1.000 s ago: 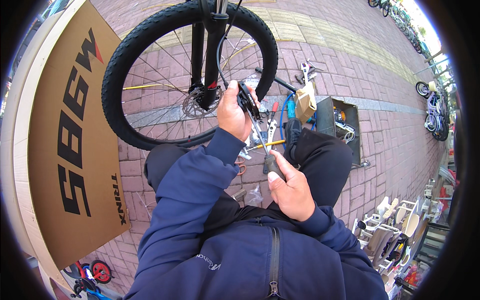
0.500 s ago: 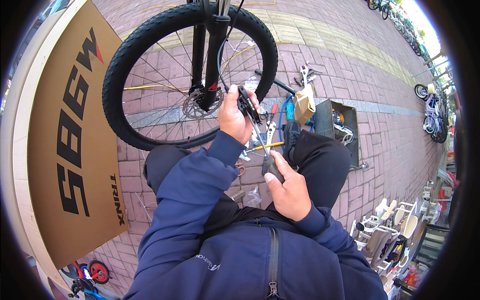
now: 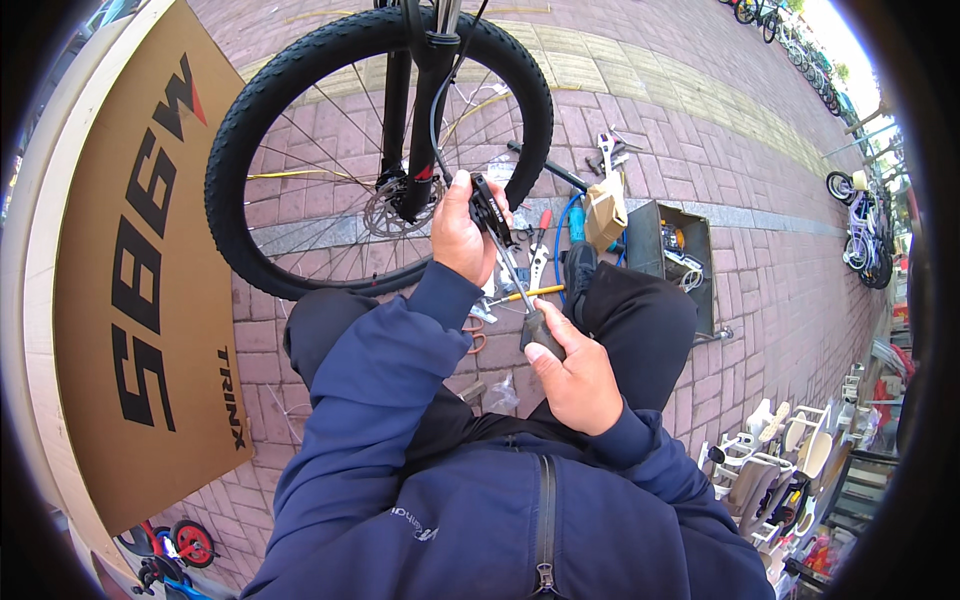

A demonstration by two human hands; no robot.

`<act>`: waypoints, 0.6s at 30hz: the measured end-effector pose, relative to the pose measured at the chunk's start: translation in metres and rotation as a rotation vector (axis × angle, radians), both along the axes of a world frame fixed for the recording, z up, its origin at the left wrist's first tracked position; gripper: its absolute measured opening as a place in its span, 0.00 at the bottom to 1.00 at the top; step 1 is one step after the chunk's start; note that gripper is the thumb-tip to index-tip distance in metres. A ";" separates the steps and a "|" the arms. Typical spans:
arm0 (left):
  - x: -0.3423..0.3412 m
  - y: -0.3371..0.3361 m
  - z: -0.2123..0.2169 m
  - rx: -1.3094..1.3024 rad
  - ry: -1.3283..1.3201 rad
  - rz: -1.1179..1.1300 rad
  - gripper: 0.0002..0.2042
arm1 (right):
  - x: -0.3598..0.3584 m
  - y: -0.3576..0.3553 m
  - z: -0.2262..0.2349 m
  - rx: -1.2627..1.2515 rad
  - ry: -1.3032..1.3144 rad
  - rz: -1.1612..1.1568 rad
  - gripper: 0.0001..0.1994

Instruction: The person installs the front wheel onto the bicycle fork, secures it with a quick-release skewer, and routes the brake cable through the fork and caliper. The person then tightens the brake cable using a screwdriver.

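Note:
My left hand (image 3: 463, 240) grips a black disc brake caliper (image 3: 490, 212), with a black cable (image 3: 437, 125) running up from it along the fork. In my right hand (image 3: 582, 388) is a screwdriver (image 3: 540, 328) with a dark handle, its shaft pointing up and away to the caliper. The tip meets the caliper's lower end; the exact contact spot is too small to make out. Just beyond my hands stands a bicycle front wheel (image 3: 222, 140) with a knobby black tyre, held in a black fork (image 3: 432, 95). A brake rotor (image 3: 378, 215) sits at its hub.
A large cardboard box (image 3: 200, 400) stands at my left. Between my knees and beyond lie red-handled pliers (image 3: 543, 222), a yellow rod (image 3: 530, 293), a blue hose (image 3: 562, 240) and a paper package (image 3: 606, 212). A metal toolbox (image 3: 648, 240) sits right of my foot.
Both hands stay on the caliper and screwdriver and have shifted very slightly left. The view has moved a little; nothing was let go.

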State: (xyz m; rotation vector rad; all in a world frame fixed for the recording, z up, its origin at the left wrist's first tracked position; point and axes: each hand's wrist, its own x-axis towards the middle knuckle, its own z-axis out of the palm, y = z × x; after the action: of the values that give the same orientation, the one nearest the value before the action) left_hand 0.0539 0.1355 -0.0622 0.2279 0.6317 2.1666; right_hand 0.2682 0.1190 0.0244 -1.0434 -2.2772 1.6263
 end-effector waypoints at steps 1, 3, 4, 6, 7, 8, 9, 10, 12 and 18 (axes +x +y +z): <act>0.000 0.001 0.000 0.009 0.021 0.006 0.20 | 0.000 0.000 0.002 0.126 -0.017 0.009 0.27; 0.000 0.001 0.000 0.024 0.035 0.013 0.20 | 0.001 -0.001 0.006 0.155 -0.035 0.005 0.27; 0.000 0.001 0.000 0.030 0.041 0.014 0.20 | 0.002 -0.001 0.008 0.213 -0.036 0.013 0.27; 0.001 0.000 0.001 0.021 0.035 0.019 0.20 | 0.003 -0.004 0.010 0.206 -0.014 -0.001 0.27; 0.000 0.000 0.001 0.023 0.035 0.017 0.20 | 0.004 -0.004 0.010 0.264 0.009 0.012 0.27; 0.000 0.000 0.001 0.008 0.041 0.016 0.21 | 0.004 -0.005 0.010 0.235 0.008 -0.003 0.27; 0.000 -0.001 0.002 -0.002 0.048 0.010 0.21 | 0.004 -0.006 0.010 0.241 0.012 -0.003 0.27; 0.000 -0.001 0.002 -0.025 0.049 0.005 0.21 | 0.004 -0.006 0.010 0.267 0.020 -0.002 0.27; 0.001 -0.001 0.003 -0.017 0.049 0.009 0.21 | 0.003 -0.008 0.010 0.251 0.019 -0.014 0.27; 0.001 0.000 0.006 -0.017 0.039 0.009 0.22 | 0.003 -0.011 0.020 0.179 -0.038 -0.031 0.27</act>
State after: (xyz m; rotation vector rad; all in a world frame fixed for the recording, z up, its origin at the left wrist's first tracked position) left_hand 0.0554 0.1353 -0.0564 0.2585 0.6742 2.1695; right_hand 0.2714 0.1084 0.0441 -1.0679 -2.3666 1.3719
